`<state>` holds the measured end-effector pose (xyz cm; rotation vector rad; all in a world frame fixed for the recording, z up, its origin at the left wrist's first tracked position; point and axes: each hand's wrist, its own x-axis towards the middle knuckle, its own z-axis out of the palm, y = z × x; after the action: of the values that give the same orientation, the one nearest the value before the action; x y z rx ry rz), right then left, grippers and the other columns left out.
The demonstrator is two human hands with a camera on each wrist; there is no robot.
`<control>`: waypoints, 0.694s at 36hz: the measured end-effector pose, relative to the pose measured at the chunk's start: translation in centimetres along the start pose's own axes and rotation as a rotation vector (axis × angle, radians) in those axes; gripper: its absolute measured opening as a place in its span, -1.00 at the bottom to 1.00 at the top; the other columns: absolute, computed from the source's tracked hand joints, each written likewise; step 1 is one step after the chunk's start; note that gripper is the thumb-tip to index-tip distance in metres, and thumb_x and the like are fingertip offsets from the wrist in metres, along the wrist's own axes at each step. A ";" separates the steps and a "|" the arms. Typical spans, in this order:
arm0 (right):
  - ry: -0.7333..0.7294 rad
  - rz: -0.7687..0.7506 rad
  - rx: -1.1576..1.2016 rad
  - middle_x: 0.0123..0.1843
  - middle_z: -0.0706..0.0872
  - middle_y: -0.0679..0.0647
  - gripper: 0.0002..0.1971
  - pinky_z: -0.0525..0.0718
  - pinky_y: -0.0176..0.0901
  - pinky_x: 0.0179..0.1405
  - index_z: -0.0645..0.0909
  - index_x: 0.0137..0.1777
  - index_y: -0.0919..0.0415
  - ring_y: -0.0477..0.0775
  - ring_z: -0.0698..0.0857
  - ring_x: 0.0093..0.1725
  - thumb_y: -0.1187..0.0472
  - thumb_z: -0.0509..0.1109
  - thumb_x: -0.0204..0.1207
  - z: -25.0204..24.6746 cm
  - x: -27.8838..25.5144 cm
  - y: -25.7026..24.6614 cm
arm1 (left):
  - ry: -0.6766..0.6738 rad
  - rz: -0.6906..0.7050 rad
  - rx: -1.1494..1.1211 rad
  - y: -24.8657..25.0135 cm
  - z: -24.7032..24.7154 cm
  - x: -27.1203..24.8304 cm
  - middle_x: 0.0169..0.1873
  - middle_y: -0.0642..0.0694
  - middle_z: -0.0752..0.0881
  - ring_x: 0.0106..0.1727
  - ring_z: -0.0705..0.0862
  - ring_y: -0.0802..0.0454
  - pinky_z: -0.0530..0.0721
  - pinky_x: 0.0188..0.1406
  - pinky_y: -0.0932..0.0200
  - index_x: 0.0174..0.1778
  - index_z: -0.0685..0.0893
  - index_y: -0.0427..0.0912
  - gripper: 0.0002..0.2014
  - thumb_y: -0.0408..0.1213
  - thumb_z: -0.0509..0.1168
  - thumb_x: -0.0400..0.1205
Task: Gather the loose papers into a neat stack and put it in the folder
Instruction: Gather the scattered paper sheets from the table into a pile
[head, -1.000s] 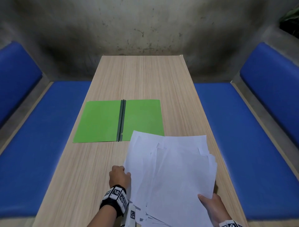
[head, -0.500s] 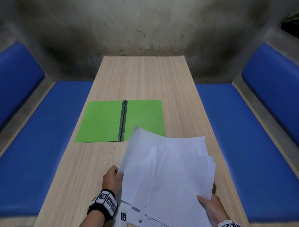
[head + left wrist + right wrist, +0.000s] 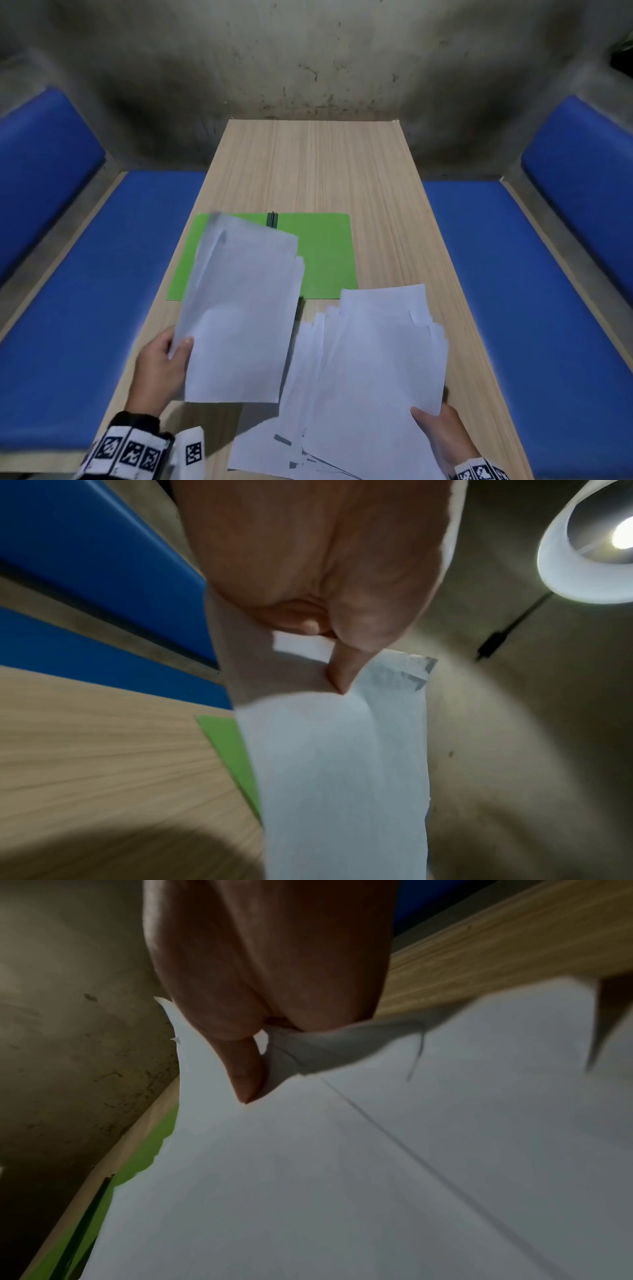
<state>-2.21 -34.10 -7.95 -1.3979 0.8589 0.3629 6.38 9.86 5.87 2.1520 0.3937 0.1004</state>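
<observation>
The left hand (image 3: 161,370) pinches a few sheets (image 3: 239,318) at their near left corner, thumb on top, lifted and tilted beyond the fingers (image 3: 339,674) over the open green folder (image 3: 325,257). Paper this thin looks floppy and likely to slide apart, so an edge grip seems wise. To the right, the right hand (image 3: 442,435) grips the fanned pile (image 3: 370,377) at its near right corner, resting on the tabletop (image 3: 308,164). Blue benches (image 3: 513,274) flank it; nothing blocks the folder.

My right hand (image 3: 267,969) pinching white papers (image 3: 377,1164) at their edge, thumb on top, wooden table (image 3: 496,950) behind, green folder (image 3: 143,1156) lower left.
</observation>
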 end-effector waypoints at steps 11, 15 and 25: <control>-0.054 -0.002 -0.032 0.03 0.84 0.35 -0.65 0.66 0.39 0.22 0.66 0.17 0.45 0.39 0.81 0.05 0.41 0.49 0.36 1.7 -0.9 -1.3 | -0.096 -0.097 -0.341 2.4 2.9 -2.3 -0.16 0.02 0.79 -0.24 0.80 0.15 0.72 -0.38 0.43 0.04 0.69 -0.21 -0.86 -0.50 0.29 0.67; -0.045 0.014 -0.012 0.05 0.83 0.38 -0.50 0.62 0.41 0.26 0.62 0.24 0.50 0.41 0.79 0.07 0.41 0.53 0.27 1.8 -0.6 -1.1 | -0.292 -0.166 -0.160 -0.5 9.7 -4.8 -0.08 0.06 0.86 0.03 0.77 -0.08 0.76 -0.03 0.23 0.05 0.73 -0.22 -0.88 -0.44 0.35 0.64; -0.107 0.235 0.166 0.17 0.74 -0.03 -0.55 0.57 0.14 0.39 0.62 0.20 -0.01 0.13 0.67 0.25 -0.31 0.26 0.52 2.2 -1.7 -2.7 | -0.484 -0.216 0.158 -2.3 18.9 -11.0 0.00 -0.15 0.71 -0.08 0.66 -0.02 0.55 -0.11 0.27 0.29 0.49 -0.24 -0.76 -0.37 0.09 0.72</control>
<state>-0.81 -32.10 -4.96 -1.1172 0.9456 0.5293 -0.43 -7.29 -6.04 2.1830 0.3531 -0.5793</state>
